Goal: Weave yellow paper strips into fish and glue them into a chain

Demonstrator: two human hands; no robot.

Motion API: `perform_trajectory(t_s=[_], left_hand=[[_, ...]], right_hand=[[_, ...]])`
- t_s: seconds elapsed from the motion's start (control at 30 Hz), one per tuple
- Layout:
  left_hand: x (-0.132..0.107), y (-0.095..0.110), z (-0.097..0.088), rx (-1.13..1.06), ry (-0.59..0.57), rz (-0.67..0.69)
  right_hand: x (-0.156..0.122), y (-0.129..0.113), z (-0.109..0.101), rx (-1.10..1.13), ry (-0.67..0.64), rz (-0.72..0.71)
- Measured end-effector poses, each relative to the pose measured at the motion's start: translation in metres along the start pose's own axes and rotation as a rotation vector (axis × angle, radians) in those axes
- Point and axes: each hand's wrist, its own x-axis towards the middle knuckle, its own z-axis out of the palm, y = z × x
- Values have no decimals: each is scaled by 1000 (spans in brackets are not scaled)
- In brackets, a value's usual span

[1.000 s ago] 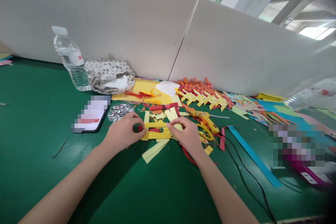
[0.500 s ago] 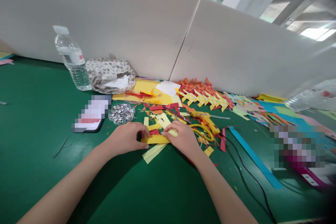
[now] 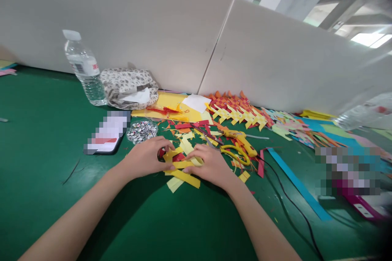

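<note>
My left hand (image 3: 149, 155) curls its fingers and thumb around the left ends of yellow paper strips (image 3: 186, 178) in the middle of the green table. From the other side, my right hand (image 3: 212, 166) pinches the strips, with a pale yellow strip (image 3: 185, 146) running under its fingers. One yellow strip slants down to the right below my fingertips. A pale strip end (image 3: 174, 184) shows beneath it. Bits of red paper are visible between the hands. My fingers partly hide how the strips cross.
Yellow-handled scissors (image 3: 235, 155) and a yellow glue gun (image 3: 245, 144) with a black cord lie right of my hands. Woven paper fish (image 3: 235, 110) sit behind. A dish of googly eyes (image 3: 142, 131), phone (image 3: 108, 134) and water bottle (image 3: 85, 71) stand left. A blue strip (image 3: 298, 183) lies right.
A yellow strip now slants down to the right below my fingers, where the strip lay level between the hands before. Both hands have shifted only slightly and their fingers have moved.
</note>
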Motion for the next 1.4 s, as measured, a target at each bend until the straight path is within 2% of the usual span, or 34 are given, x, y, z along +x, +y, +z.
perform_trajectory(t_s=[0.1, 0.3, 0.47, 0.63, 0.8, 0.97, 1.07, 1.27, 1.4], left_hand=[[0, -6, 2, 3, -49, 6], [1, -7, 3, 2, -83, 2], [1, -8, 4, -13, -72, 15], [1, -8, 5, -25, -71, 52], [0, -6, 4, -22, -72, 115], [0, -5, 2, 47, -65, 105], [1, -5, 0, 111, -39, 107], [0, -5, -2, 218, 10, 143], [-1, -6, -4, 230, 29, 159]], right_hand=[[0, -2, -2, -2, -13, -70], [0, -2, -2, -29, 35, -114], [0, 0, 2, -42, 96, -107], [-1, 0, 3, -57, 104, -98], [-1, -1, 2, 38, 211, -50], [-1, -2, 3, 111, 72, -69], [-1, -1, 3, 96, 51, -69], [-1, 3, 6, 26, 149, -34], [0, 3, 8, 60, 290, -35]])
